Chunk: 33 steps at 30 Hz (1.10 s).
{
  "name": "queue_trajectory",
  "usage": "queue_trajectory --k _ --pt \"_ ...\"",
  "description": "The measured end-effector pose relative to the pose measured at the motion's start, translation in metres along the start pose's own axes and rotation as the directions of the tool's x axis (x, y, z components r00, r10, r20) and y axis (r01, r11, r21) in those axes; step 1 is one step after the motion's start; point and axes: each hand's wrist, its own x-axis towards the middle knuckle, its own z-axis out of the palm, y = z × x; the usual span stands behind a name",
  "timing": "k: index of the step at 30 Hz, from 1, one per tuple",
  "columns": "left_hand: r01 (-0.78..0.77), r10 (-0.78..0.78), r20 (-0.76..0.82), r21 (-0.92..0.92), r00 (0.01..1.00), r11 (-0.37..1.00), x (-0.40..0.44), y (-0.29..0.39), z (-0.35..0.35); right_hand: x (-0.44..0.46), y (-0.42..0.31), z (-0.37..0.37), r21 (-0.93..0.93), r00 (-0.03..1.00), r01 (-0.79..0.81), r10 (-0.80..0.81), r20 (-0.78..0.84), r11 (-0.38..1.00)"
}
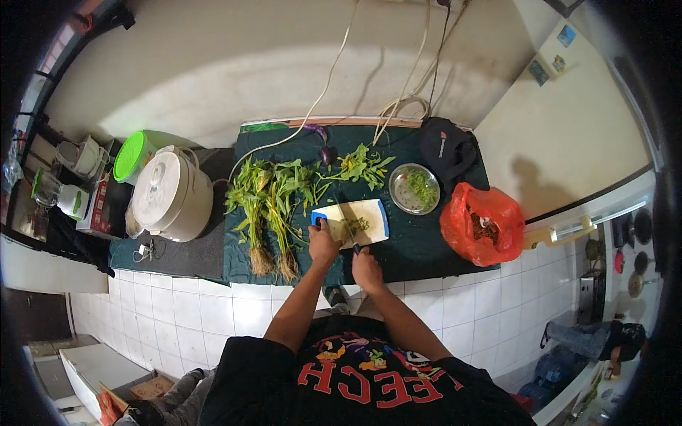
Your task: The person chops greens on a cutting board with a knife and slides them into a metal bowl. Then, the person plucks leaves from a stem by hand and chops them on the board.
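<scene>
My right hand is closed round the black handle of a knife, whose blade lies across the white cutting board with blue ends. Beside the blade are chopped green pieces on the board. My left hand is closed on the board's left end, by the handle hole. Left of it lie bunches of leafy greens with stems and roots toward me. Loose leafy sprigs rest behind the board. A steel bowl to the right holds cut greens and some red bits.
A red plastic bag stands open at the right, with a dark cap behind it. Purple eggplants lie at the back near a white cable. A rice cooker stands left. Other people are at the lower edges.
</scene>
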Motion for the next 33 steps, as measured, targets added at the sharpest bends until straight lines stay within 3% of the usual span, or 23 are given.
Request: queue_trajectory --k 3,9,16,18,20,24,26,33 --pt "0.05 -0.052 0.013 0.113 0.999 0.992 -0.005 0.009 -0.006 0.003 -0.014 -0.018 -0.01 1.0 0.016 -0.016 0.008 1.0" --pt "0.155 -0.148 -0.061 0.113 0.987 0.981 -0.006 0.0 -0.005 -0.006 -0.006 -0.002 -0.03 1.0 -0.015 0.015 0.008 0.999" --pt "0.12 -0.121 -0.008 0.201 0.993 0.972 -0.006 -0.007 -0.004 0.004 -0.012 -0.016 -0.052 0.996 0.081 -0.083 -0.041 0.995" --pt "0.048 -0.048 -0.007 0.264 0.999 0.963 -0.01 -0.011 -0.003 -0.005 -0.008 -0.011 -0.043 0.993 0.109 -0.111 -0.042 0.993" --pt "0.024 -0.015 -0.032 0.286 0.999 0.958 -0.009 -0.017 0.0 -0.011 -0.003 -0.002 0.004 1.0 -0.01 0.01 0.016 1.0" --pt "-0.035 0.058 -0.072 0.292 0.996 0.956 -0.012 -0.012 -0.006 -0.006 -0.006 -0.01 0.032 0.999 -0.029 0.028 0.019 0.999" --pt "-0.028 0.04 -0.032 0.322 0.999 0.946 -0.01 -0.01 -0.009 0.003 -0.006 -0.018 0.025 0.995 0.092 -0.093 0.039 0.995" --pt "-0.007 -0.014 0.044 0.435 0.999 0.901 -0.004 -0.002 -0.01 -0.011 -0.009 -0.009 0.017 0.997 -0.011 0.009 0.072 1.0"
